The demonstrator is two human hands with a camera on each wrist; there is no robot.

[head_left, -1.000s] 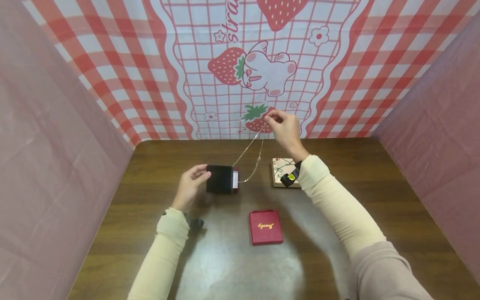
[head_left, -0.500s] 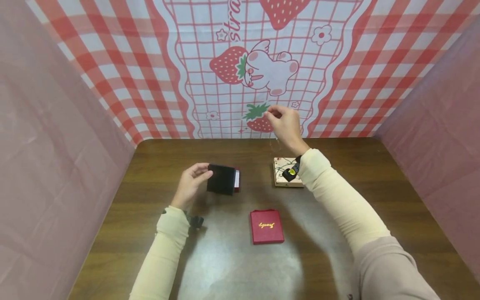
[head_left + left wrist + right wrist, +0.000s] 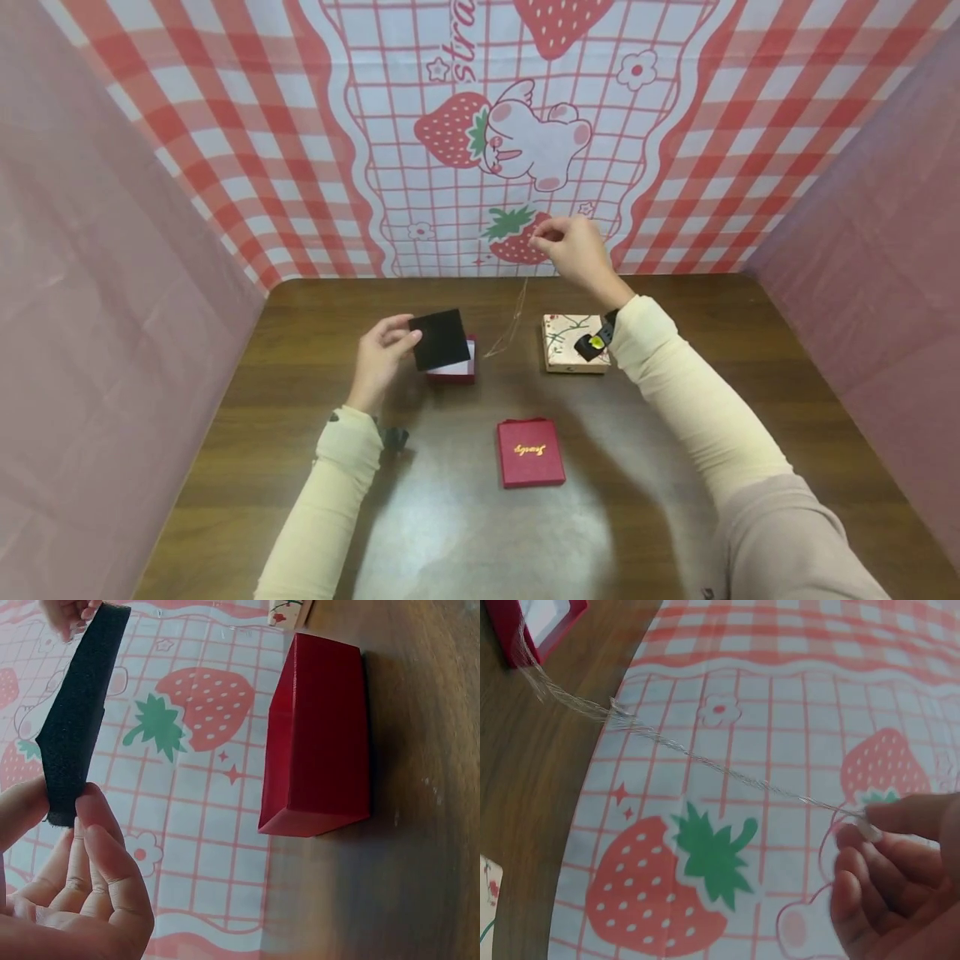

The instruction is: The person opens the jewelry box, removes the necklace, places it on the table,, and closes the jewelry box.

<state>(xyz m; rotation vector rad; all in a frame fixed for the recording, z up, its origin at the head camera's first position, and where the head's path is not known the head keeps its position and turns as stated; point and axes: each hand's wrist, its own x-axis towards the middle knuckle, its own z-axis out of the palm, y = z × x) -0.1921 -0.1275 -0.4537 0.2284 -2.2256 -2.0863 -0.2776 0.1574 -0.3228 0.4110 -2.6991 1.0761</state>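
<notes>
My left hand (image 3: 381, 354) pinches a thin black foam pad (image 3: 439, 340) by its left edge, tilted above an open red box (image 3: 330, 735). The box stands on the table, and its white inside (image 3: 459, 367) shows past the pad. Raised in front of the cloth, my right hand (image 3: 577, 252) pinches one end of a fine chain necklace (image 3: 727, 774) between thumb and forefinger. The chain dangles free, its lower end just to the right of the box in the head view.
A red lid (image 3: 531, 452) with gold lettering lies nearer me on the wooden table (image 3: 247, 467). A cream patterned box (image 3: 564, 343) sits below my right wrist. Behind the table hangs a strawberry-print cloth (image 3: 517, 125), with pink cloth (image 3: 112, 292) at the sides.
The chain, earlier stretched from the black pad to my right hand, now hangs free. My left hand has tilted and lifted the pad, uncovering more of the box.
</notes>
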